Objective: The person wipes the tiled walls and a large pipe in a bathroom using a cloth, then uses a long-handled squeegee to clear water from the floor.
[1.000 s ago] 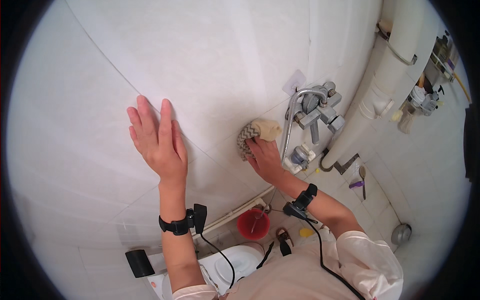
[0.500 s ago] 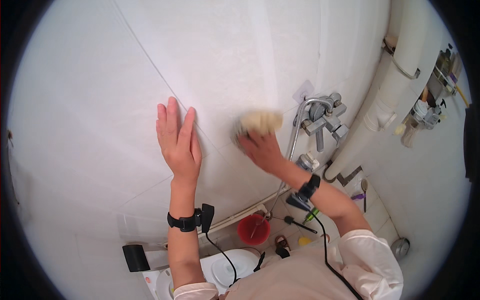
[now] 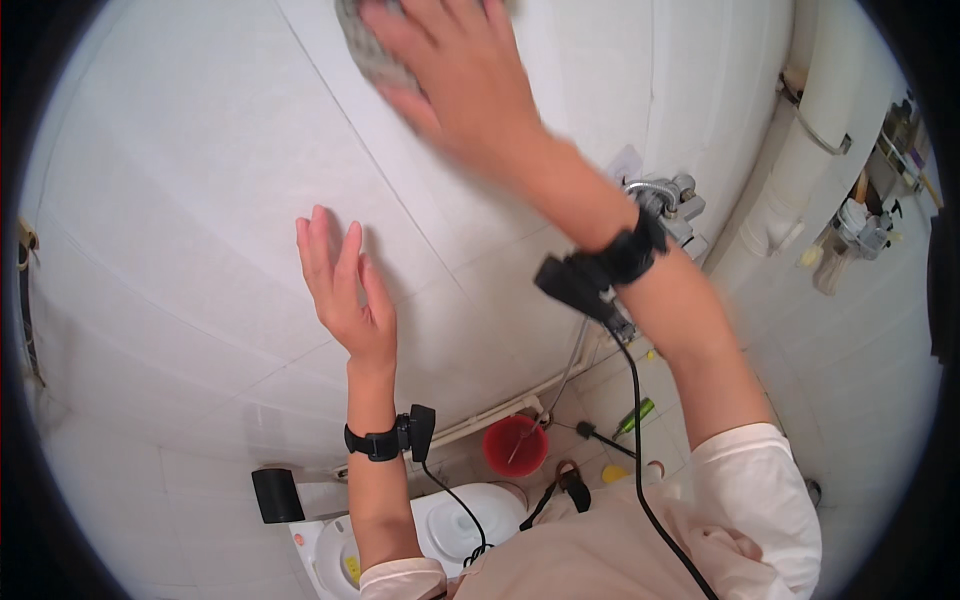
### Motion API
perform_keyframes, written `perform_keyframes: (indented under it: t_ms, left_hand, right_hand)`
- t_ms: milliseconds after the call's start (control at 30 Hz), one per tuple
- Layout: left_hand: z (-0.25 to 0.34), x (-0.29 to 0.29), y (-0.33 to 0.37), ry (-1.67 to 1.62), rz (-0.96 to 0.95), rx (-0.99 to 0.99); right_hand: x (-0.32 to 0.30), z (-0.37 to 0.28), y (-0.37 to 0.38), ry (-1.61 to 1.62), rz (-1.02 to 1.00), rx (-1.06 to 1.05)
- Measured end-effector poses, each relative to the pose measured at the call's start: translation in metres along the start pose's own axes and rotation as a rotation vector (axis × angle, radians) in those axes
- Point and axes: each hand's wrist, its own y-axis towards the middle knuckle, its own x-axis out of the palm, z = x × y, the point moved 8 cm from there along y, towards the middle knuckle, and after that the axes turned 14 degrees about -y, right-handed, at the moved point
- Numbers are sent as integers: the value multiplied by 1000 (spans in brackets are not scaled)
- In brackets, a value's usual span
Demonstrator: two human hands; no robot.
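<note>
Up at the top of the view my right hand (image 3: 465,75) presses a grey-green textured cleaning cloth (image 3: 372,50) to the white tiled wall (image 3: 250,190). Its fingers lie over the cloth, and part of the cloth is hidden under them and cut off by the upper edge. My left hand (image 3: 347,290) is raised lower down on the left, fingers stretched and apart, with nothing in it. It is close to the wall and casts a shadow there; whether it touches, I cannot tell. Each wrist wears a black strap with a cabled device.
Behind my right forearm a metal shower tap (image 3: 680,195) is partly hidden. A white pipe (image 3: 785,190) runs up the right corner, near a shelf of toiletries (image 3: 860,225). Below are a red bucket (image 3: 515,446), a green bottle (image 3: 636,415), a black-handled brush (image 3: 600,436) and a white toilet (image 3: 460,520).
My right hand has swept up and left along the wall with the cloth, away from beside the tap. My left hand has shifted slightly left and stays open.
</note>
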Motion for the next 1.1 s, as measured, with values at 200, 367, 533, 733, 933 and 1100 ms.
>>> perform_keyframes:
  t_ms: [200, 367, 533, 733, 933, 1100]
  left_hand:
    - [-2, 3, -8, 10, -26, -46]
    - [15, 22, -20, -46, -138, 42]
    - [59, 78, 18, -279, -238, 183]
    - [41, 99, -37, -109, -381, -37]
    - [55, 124, -64, -206, -365, -151]
    - [54, 88, 66, -65, -46, 158]
  right_hand:
    - [1, -59, -249, 21, -428, 19]
    - [7, -52, -204, 89, -461, 121]
    - [2, -28, -86, 15, -235, 98]
    - [4, -35, -186, 14, -475, 175]
    - [-8, -30, -205, 149, -504, 171]
    - [-7, -13, -57, 32, -174, 0]
